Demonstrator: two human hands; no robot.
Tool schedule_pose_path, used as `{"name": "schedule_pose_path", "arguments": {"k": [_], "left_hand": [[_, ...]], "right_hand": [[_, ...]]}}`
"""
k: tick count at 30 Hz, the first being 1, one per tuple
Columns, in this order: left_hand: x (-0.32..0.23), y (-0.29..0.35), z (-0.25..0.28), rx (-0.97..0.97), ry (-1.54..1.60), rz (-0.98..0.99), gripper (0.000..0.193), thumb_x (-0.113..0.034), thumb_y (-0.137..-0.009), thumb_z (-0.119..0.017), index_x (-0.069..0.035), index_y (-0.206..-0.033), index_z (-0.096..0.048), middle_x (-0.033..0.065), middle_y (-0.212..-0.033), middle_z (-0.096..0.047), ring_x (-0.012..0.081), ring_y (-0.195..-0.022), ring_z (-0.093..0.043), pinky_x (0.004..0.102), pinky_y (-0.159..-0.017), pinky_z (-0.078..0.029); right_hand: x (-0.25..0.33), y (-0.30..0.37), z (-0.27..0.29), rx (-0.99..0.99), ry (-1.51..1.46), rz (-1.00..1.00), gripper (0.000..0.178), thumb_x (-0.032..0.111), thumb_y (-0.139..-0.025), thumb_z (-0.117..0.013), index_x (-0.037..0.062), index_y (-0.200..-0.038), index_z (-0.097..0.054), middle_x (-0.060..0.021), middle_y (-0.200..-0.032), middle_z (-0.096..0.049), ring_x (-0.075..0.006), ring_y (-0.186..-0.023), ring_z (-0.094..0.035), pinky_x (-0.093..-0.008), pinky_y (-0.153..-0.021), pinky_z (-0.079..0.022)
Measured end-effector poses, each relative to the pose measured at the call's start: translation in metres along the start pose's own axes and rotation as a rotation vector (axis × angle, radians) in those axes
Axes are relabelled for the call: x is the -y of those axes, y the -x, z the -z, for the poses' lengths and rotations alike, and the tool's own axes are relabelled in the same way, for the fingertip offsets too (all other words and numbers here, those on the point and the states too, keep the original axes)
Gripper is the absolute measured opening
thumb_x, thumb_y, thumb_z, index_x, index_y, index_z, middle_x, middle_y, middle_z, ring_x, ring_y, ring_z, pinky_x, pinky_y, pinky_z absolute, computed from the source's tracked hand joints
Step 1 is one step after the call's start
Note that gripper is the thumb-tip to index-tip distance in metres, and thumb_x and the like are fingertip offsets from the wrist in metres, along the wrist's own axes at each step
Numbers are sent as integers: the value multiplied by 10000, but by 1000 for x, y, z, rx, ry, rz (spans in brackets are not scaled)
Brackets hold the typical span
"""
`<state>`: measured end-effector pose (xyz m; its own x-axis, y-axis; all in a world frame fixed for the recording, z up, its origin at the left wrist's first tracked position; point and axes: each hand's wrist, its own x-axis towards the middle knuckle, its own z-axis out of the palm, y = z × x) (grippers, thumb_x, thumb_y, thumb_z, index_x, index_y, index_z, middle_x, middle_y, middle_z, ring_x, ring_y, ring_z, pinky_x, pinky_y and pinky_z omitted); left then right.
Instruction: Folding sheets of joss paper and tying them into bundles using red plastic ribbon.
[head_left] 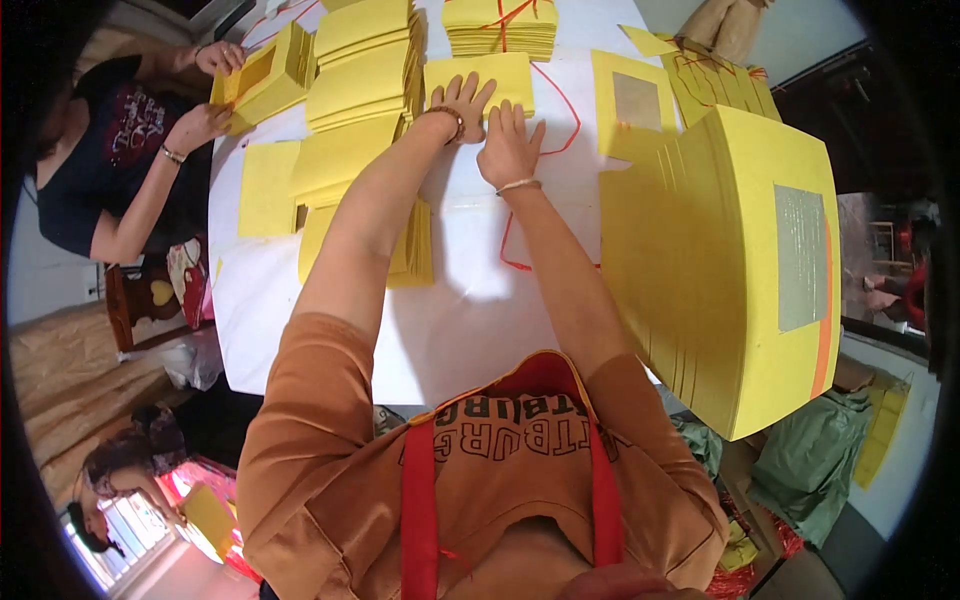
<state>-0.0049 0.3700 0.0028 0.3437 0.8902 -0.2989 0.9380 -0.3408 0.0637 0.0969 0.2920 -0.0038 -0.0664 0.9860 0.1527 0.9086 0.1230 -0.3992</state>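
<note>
Both of my hands rest on a yellow paper stack (508,72) on the white-covered table. My left hand (462,106) lies flat on its near left part, fingers spread. Beside it, my right hand (512,150) presses stretched fingertips on the near edge, its palm hanging over the white cover. A red string (572,108) comes out from the stack's right side and bends back toward my right wrist. More of the red string (506,250) shows nearer to me, next to my right forearm. Just beyond stands a yellow bundle (480,38) tied with red string.
Several yellow paper stacks (350,85) line the table's left side. A tall yellow stack (690,260) with a grey patch fills the right. At the far left a co-worker's hands (205,122) hold a yellow block. Another person (130,450) bends at lower left.
</note>
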Motion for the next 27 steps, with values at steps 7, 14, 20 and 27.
{"name": "schedule_pose_path", "arguments": {"k": [7,14,20,27], "left_hand": [[-10,-9,3,37,-160,-16,833,-277,-680,-541,-181,-1377,-96,158,-1422,-86,359,-1297,-125,510,-1018,-159],[-10,22,49,-86,-228,-49,740,-291,-640,-603,-149,-1298,-294,142,-1384,-202,339,-1245,-257,464,-979,-271],[-31,42,85,-153,-188,-47,612,-312,-706,-571,-122,-1254,-376,167,-1304,-357,344,-1138,-420,414,-910,-375],[-203,203,186,-672,652,-748,203,-165,-778,-558,-25,-923,-576,133,-832,-599,304,-762,-566,341,-656,-457]], "right_hand": [[4,9,14,-29,-123,-80,578,64,-688,-496,55,-1251,-366,-116,-1285,-386,-276,-1239,-288,-570,-992,-143],[9,195,93,99,-728,383,435,151,-800,-528,50,-1214,-442,-141,-1252,-427,-286,-1201,-353,-377,-991,-274],[-94,309,195,688,-978,-181,261,194,-838,-518,31,-1037,-567,-97,-1004,-581,-181,-957,-530,-292,-846,-406],[-212,313,335,-525,-948,-35,85,92,-726,-515,56,-664,-468,1,-671,-442,-82,-598,-389,-205,-545,-312]]}}
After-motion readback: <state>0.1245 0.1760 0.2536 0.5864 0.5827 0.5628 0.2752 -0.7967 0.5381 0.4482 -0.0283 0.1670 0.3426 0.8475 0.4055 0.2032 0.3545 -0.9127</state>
